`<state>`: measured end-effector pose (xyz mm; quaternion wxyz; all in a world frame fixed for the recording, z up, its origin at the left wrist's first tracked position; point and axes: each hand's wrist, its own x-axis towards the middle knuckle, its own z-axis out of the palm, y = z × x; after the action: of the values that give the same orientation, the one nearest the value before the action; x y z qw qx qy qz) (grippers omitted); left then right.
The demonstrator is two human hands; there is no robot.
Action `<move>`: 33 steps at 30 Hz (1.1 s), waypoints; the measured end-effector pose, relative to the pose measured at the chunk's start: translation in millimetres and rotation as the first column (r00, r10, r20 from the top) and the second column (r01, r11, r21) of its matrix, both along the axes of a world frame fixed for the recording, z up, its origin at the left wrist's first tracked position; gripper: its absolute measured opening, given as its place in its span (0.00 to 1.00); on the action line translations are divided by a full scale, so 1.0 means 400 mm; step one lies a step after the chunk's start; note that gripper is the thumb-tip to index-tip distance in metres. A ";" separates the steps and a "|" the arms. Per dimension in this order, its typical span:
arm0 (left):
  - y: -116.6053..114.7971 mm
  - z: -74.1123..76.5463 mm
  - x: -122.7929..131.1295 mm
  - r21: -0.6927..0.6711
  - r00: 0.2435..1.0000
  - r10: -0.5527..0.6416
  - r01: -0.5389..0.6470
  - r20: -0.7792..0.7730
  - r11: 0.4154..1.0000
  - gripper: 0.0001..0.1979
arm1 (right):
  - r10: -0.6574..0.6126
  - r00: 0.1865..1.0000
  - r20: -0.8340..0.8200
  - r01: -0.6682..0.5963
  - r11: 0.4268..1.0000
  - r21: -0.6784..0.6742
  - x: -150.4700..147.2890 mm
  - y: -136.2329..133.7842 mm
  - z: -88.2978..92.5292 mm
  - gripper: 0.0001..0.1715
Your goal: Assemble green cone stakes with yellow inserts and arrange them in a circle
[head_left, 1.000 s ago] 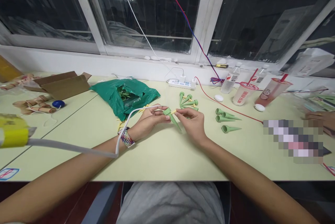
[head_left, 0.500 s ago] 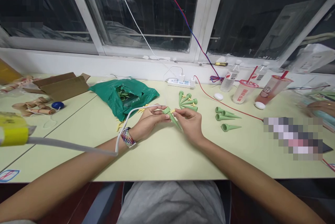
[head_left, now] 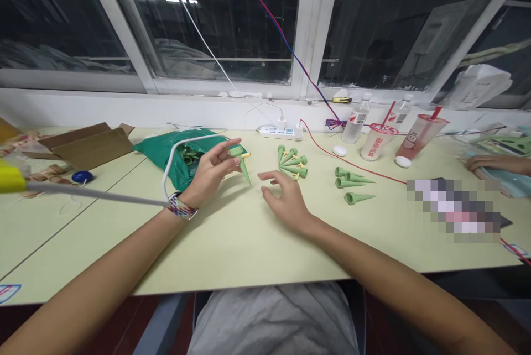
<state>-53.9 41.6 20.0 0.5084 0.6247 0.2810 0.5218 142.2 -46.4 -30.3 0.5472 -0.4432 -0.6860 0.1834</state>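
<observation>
Between the thumb and fingers of my left hand is a green plastic watering spike, its tip slanting down and a small yellow valve sticking out near its cap. My right hand hovers over the table to the right of it, fingers curved apart and holding nothing. Behind my right hand, several capped green spikes with yellow valves lie fanned out. Farther right lie several open, uncapped green cones. A torn green plastic bag with green parts inside sits behind my left hand.
A white cable crosses in front of my left forearm. At the back stand a power strip, a bottle and drink cups. A cardboard box is at left; another person's hand is at far right.
My right hand has let go of the yellow valve and moved away from the spike, fingers opening. My left hand has shifted left and up with the spike. The view has turned slightly.
</observation>
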 end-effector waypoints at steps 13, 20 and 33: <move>0.017 0.007 -0.037 -0.088 0.986 0.032 -0.018 0.161 0.996 0.40 | 0.109 0.737 0.667 -0.072 0.994 -0.084 -0.186 0.187 -0.037 0.33; 0.016 -0.001 -0.041 -0.089 0.986 0.011 0.004 0.166 0.996 0.40 | 0.068 0.769 0.635 -0.060 0.998 -0.034 -0.187 0.204 -0.050 0.27; 0.004 -0.004 -0.043 -0.105 0.989 -0.002 0.018 0.149 0.994 0.38 | 0.060 0.766 0.640 -0.130 0.989 0.063 -0.173 0.203 -0.044 0.11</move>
<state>-70.9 43.2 18.2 0.5630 0.5575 0.2667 0.5487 73.1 34.7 -48.1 0.2952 -0.4147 -0.8606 0.0147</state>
